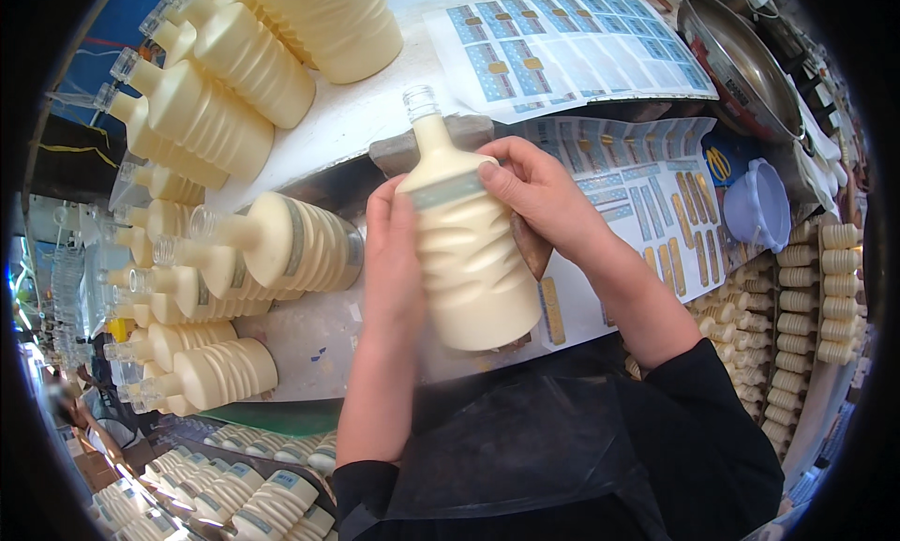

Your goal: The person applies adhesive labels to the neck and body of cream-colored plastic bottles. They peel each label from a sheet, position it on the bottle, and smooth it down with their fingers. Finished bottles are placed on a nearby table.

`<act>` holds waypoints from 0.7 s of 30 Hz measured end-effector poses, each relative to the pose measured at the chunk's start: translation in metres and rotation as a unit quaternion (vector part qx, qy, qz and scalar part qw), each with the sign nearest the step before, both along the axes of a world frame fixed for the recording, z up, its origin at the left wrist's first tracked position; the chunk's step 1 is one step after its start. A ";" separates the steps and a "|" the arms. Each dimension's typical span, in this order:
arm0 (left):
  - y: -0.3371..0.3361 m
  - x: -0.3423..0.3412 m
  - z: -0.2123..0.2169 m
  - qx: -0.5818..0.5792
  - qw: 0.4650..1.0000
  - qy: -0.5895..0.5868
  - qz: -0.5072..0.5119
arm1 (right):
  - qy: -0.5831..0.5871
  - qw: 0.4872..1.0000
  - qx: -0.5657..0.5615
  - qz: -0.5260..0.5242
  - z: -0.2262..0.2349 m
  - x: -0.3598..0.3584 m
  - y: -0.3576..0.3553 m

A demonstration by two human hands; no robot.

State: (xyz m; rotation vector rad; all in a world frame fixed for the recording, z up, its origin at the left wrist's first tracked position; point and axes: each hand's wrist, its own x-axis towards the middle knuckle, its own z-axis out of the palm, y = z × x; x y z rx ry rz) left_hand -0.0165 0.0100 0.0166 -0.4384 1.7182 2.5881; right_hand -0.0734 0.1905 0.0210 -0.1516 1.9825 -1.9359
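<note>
A cream bottle [478, 278] with a clear threaded neck and wavy ridged sides lies tilted between my hands, its neck pointing away from me. Around its shoulder runs a grey-green label band [448, 192]. My left hand [394, 236] grips the bottle's left side, slightly blurred. On the other side my right hand [536, 189] holds it, the thumb pressed at the right end of the band. A grey block [394, 153] shows behind the bottle's shoulder. Below my right hand a brown pointed piece [532, 248] sticks out; its kind is unclear.
Sheets of blue and gold labels [553, 49] lie beyond and right of the bottle. More cream bottles [220, 100] crowd the left side. At right are a purple bucket [757, 206], a metal pan [741, 58], yellow-handled scissors [718, 164] and stacked bottles [787, 353].
</note>
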 end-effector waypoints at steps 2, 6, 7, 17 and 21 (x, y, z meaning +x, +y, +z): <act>-0.001 0.000 -0.006 0.013 1.000 0.010 0.004 | -0.006 1.000 0.006 -0.002 -0.001 0.000 -0.001; -0.001 0.000 -0.008 0.024 1.000 0.012 0.005 | -0.008 1.000 0.006 -0.010 0.002 0.002 -0.003; -0.001 0.000 -0.008 0.025 1.000 0.013 0.004 | -0.007 1.000 0.003 -0.012 0.003 0.003 -0.003; 0.005 -0.005 0.009 0.036 0.999 -0.025 -0.023 | 0.001 1.000 0.011 -0.016 0.005 0.003 -0.006; 0.003 -0.005 0.001 -0.021 0.999 -0.001 -0.037 | 0.009 0.999 0.044 -0.014 0.010 0.004 -0.006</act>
